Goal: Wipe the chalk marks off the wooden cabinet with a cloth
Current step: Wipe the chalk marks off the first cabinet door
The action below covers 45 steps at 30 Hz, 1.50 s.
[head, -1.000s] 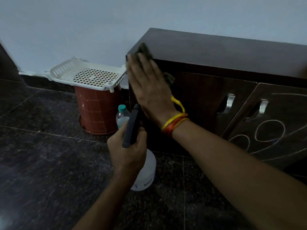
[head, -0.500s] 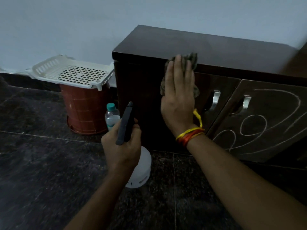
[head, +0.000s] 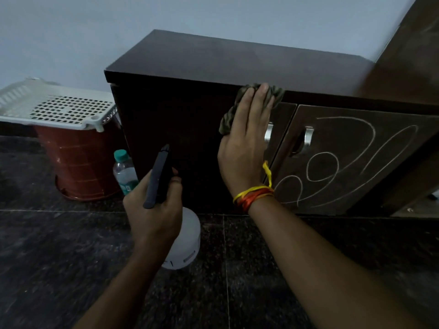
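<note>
Cloth now further right along the cabinet front

The right hand (head: 247,141) has slid the cloth (head: 229,119) rightward, flat fingers pressing it against the wooden cabinet (head: 180,119) (upper edge); the left hand (head: 154,207) grips a spray bottle (head: 184,243).

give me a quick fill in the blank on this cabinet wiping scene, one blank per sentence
1. The right hand presses a cloth flat against the front of the ____.
2. The left hand grips a spray bottle whose body is ____ in colour.
3. The chalk marks left to wipe are on the door to the ____ of the cloth.
4. The white basket sits on top of a ____ bucket.

Missing words: cabinet; white; right; red
</note>
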### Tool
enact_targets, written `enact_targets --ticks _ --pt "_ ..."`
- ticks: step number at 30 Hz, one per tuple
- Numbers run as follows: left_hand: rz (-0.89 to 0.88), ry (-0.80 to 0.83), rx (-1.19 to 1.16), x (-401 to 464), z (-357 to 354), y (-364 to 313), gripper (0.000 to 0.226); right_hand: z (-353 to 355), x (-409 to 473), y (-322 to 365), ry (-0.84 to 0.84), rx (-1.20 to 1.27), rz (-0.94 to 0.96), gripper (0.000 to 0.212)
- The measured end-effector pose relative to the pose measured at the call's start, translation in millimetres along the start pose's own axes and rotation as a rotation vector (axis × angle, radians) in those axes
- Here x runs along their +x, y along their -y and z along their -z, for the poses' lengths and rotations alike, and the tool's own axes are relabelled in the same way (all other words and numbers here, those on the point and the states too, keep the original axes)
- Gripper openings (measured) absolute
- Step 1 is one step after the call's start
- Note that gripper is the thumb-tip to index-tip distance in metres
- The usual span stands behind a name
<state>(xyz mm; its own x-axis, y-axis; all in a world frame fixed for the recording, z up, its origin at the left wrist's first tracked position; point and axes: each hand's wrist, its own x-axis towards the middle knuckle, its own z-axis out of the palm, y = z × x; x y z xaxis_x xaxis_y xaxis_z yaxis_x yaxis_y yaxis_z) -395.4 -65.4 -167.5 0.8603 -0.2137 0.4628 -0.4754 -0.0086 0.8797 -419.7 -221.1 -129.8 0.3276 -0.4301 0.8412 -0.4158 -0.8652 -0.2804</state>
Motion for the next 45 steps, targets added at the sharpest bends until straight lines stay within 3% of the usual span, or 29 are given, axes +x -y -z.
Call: enact_targets --ticks 3,15,23,27,33,39,45 --pt "0.004 0.004 -0.024 1.3 -4.8 -7.3 0.014 7.5 -0.4 -0.4 0.021 0.029 -0.073 0.068" --pt "-0.008 0.034 -0.034 -0.7 -18.0 -15.6 0.021 34.3 25.5 0.1 0.0 0.218 -0.377 0.076" --pt "-0.03 0.075 -0.06 -8.1 -28.5 -19.4 0.014 58.5 10.9 -44.0 0.216 0.207 -0.158 0.075" --pt "-0.041 0.087 -0.078 -8.3 -35.3 -22.0 0.019 57.4 -6.0 -66.5 0.239 0.103 -0.01 0.071" --pt "-0.034 0.11 -0.073 -16.7 -40.1 -18.5 0.013 43.0 -27.1 -72.5 0.249 0.074 -0.051 0.076" --pt "-0.032 0.101 -0.053 -15.3 -45.2 -14.0 0.017 38.3 -12.9 -60.2 0.118 0.181 -0.044 0.067" --pt "-0.008 0.116 -0.074 -18.3 -52.4 -15.1 0.017 38.6 -35.0 -48.7 0.115 0.168 -0.202 0.051"
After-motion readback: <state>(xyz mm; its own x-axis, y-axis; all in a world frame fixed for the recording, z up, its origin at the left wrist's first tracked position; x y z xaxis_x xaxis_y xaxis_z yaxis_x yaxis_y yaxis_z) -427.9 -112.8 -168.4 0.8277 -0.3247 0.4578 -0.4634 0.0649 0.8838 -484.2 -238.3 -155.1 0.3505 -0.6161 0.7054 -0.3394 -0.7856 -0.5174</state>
